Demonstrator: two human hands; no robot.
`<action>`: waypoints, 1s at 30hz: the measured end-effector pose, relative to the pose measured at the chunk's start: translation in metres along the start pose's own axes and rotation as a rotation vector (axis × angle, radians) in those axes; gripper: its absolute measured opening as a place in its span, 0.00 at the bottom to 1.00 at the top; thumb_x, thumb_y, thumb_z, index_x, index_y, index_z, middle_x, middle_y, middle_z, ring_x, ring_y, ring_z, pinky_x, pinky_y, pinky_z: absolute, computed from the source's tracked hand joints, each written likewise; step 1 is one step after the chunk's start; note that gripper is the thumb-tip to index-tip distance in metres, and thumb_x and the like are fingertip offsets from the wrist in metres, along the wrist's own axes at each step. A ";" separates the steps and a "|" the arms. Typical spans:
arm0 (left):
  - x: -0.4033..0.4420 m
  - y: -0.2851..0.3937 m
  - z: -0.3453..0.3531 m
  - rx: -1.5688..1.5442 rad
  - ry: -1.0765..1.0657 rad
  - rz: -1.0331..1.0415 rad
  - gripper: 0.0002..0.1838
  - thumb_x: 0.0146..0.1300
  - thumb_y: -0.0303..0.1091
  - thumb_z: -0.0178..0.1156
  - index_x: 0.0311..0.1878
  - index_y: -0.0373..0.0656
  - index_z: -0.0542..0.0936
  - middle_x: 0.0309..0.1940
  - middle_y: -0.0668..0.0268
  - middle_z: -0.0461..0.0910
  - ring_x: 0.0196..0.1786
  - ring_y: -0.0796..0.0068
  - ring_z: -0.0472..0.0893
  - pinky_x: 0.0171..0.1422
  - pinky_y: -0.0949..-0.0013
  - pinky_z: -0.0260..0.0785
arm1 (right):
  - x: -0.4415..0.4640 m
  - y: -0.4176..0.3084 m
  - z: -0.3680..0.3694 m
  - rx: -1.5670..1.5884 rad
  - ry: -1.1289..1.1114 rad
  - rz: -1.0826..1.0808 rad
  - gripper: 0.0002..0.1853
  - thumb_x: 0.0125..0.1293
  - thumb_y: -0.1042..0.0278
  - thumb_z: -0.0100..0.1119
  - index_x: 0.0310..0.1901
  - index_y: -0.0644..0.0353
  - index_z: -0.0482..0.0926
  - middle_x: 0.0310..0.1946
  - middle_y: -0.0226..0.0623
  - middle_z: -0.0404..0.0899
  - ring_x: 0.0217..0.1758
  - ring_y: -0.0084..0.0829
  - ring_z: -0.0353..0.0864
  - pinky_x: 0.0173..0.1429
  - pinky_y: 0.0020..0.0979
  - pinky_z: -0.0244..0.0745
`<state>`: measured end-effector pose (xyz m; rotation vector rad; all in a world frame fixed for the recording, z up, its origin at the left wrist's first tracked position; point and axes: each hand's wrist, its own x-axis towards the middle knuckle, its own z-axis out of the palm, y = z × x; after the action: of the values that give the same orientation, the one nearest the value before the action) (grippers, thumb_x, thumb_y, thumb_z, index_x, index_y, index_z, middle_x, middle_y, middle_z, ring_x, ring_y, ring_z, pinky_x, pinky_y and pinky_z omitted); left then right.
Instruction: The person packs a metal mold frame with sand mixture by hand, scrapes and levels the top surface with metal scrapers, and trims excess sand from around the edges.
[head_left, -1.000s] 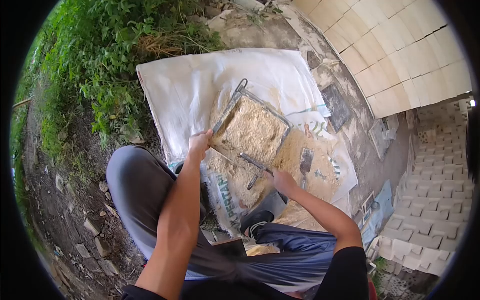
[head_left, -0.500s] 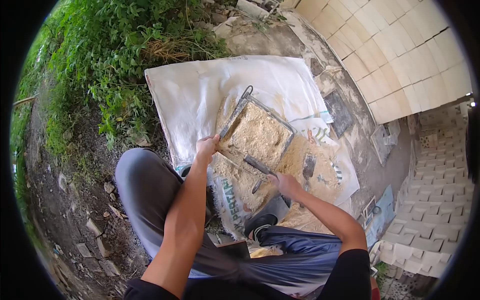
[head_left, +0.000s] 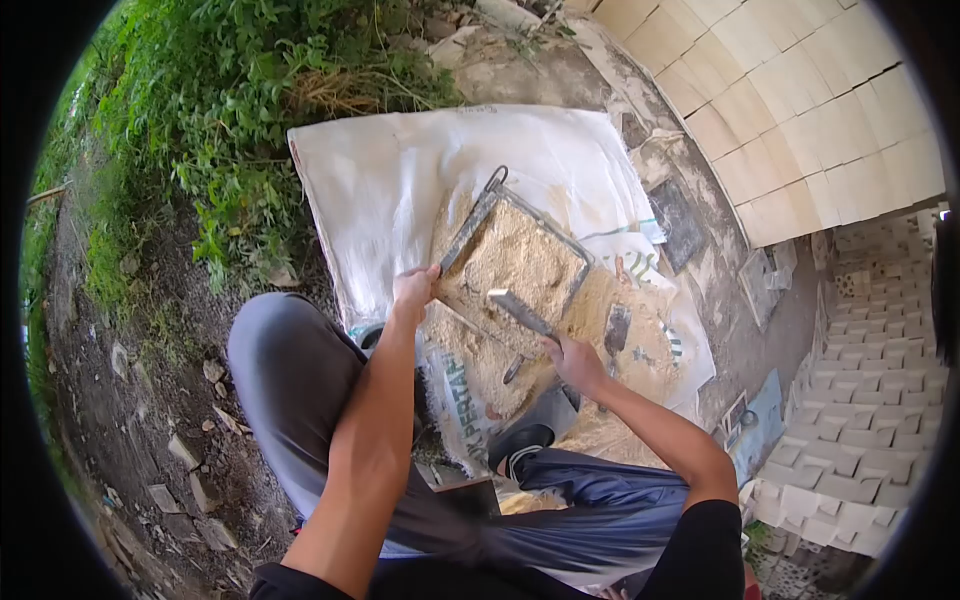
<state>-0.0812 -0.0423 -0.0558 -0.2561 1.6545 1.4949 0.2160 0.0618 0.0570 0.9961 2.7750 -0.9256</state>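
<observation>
Leafy greenery (head_left: 230, 130) fills the upper left, opposite a wall of cream blocks (head_left: 790, 120) at the upper right; pale stacked blocks (head_left: 850, 410) stand below that wall. Spread on the ground between them, a white woven plastic sack (head_left: 370, 190) with green print lies beneath a squarish metal-rimmed frame (head_left: 545, 222), heaped with coarse tan powder (head_left: 515, 262). More powder surrounds the frame on the sack. A dark flat slab (head_left: 677, 226) sits just beside the sack's right edge. The left hand (head_left: 413, 290) closes its fingers around the frame's left corner. The right hand (head_left: 577, 366) curls its fingers around one end of a flat bar (head_left: 524, 315), its other end over the powder near the frame's close side. A trowel-like blade (head_left: 617, 327) rests right of the frame. One small metal loop (head_left: 497, 178) projects from the frame's far corner.
</observation>
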 end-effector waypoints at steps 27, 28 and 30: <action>-0.017 0.010 0.001 -0.045 -0.067 0.026 0.14 0.62 0.35 0.65 0.44 0.32 0.82 0.35 0.63 0.82 0.35 0.72 0.81 0.41 0.68 0.76 | -0.008 0.035 0.034 0.076 0.053 -0.069 0.26 0.72 0.47 0.48 0.31 0.68 0.73 0.15 0.54 0.73 0.20 0.55 0.75 0.26 0.49 0.69; -0.010 0.006 -0.001 -0.042 -0.068 0.035 0.14 0.62 0.35 0.65 0.45 0.33 0.82 0.36 0.62 0.82 0.36 0.71 0.81 0.41 0.67 0.75 | -0.003 0.040 0.035 0.079 0.066 -0.083 0.26 0.72 0.47 0.48 0.31 0.68 0.73 0.15 0.54 0.73 0.20 0.55 0.75 0.26 0.49 0.69; -0.011 0.008 -0.007 -0.026 -0.069 0.040 0.14 0.62 0.35 0.65 0.45 0.33 0.82 0.37 0.62 0.82 0.37 0.71 0.81 0.42 0.66 0.76 | -0.003 0.040 0.035 -0.084 -0.065 -0.013 0.24 0.71 0.51 0.51 0.29 0.68 0.73 0.15 0.55 0.73 0.20 0.55 0.76 0.25 0.47 0.69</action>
<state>-0.0832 -0.0506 -0.0431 -0.1848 1.5945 1.5393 0.2372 0.0652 0.0087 0.9194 2.7446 -0.8206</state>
